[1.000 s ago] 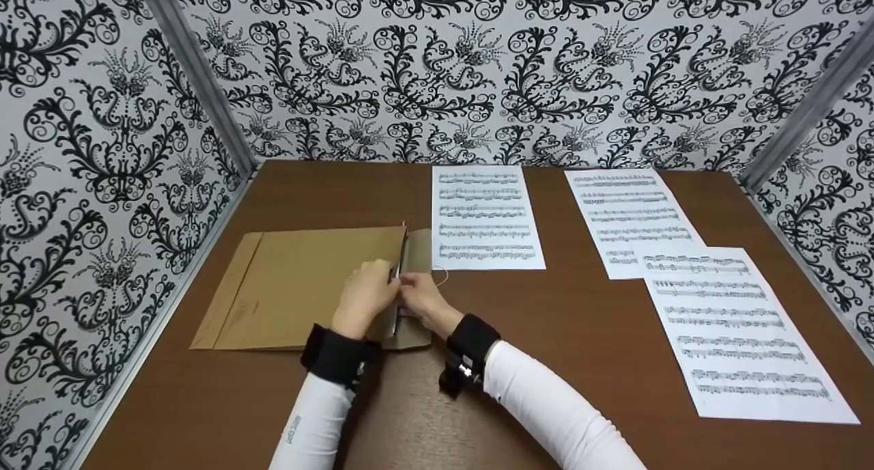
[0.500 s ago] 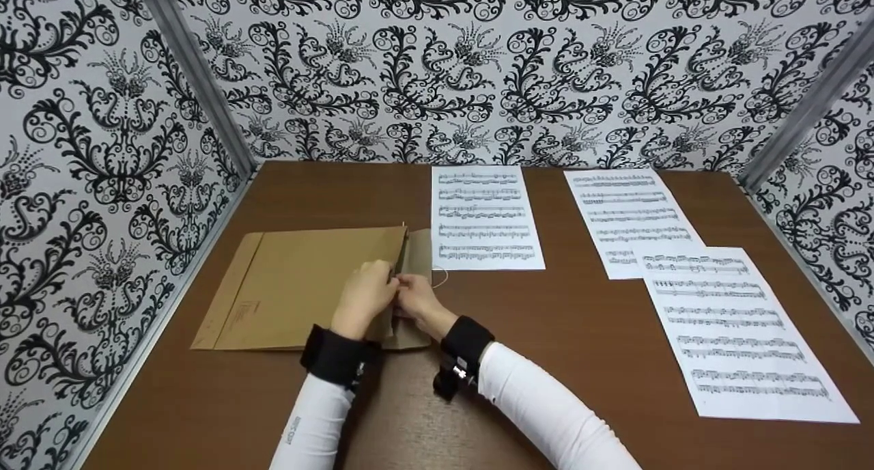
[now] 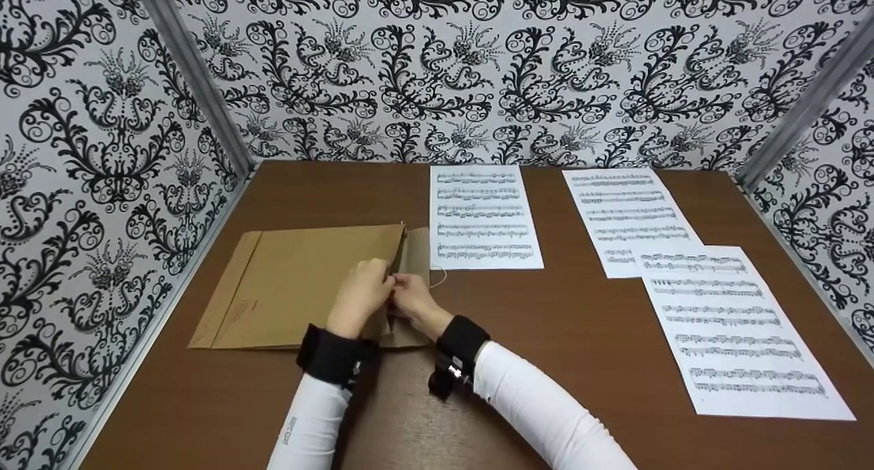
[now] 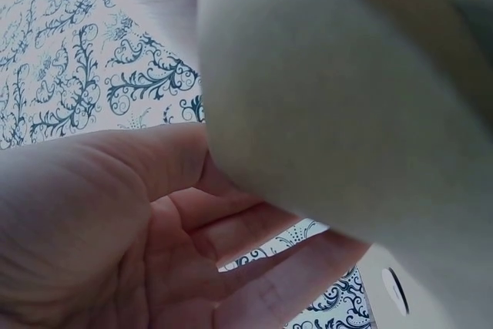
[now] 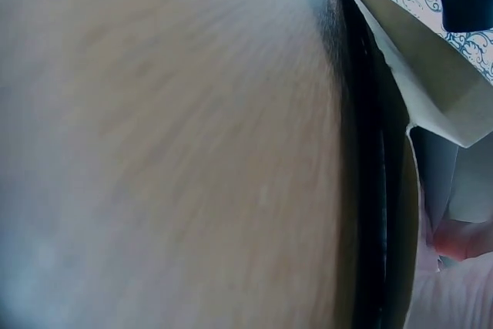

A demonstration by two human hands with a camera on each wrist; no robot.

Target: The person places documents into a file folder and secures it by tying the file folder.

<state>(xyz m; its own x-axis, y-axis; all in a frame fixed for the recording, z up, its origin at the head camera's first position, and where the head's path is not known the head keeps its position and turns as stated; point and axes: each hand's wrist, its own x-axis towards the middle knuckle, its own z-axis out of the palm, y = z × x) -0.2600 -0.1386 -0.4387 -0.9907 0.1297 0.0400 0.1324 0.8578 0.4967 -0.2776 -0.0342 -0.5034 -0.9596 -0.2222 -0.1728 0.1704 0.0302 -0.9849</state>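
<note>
A large brown envelope (image 3: 293,285) lies flat on the left half of the brown table (image 3: 546,333), its mouth and open flap (image 3: 418,248) facing right. My left hand (image 3: 365,292) pinches the upper layer at the mouth. In the left wrist view its curled fingers (image 4: 231,229) sit under the pale paper (image 4: 347,113). Facing it, my right hand (image 3: 410,299) holds the lower edge by the flap. The right wrist view looks along the envelope (image 5: 154,152) into the dark slit of its mouth (image 5: 377,190), with a fingertip (image 5: 462,240) at the edge. A thin string (image 3: 440,275) loops beside the flap.
Three sheets of printed music lie on the table: one (image 3: 483,217) just right of the flap, one (image 3: 628,214) at the back right, one (image 3: 737,326) overlapping it nearer me. Patterned walls (image 3: 102,149) close in the left, back and right sides.
Both hands have shifted slightly left and closer together at the envelope's mouth. The dark slit seen between them a second ago is now covered by the fingers.
</note>
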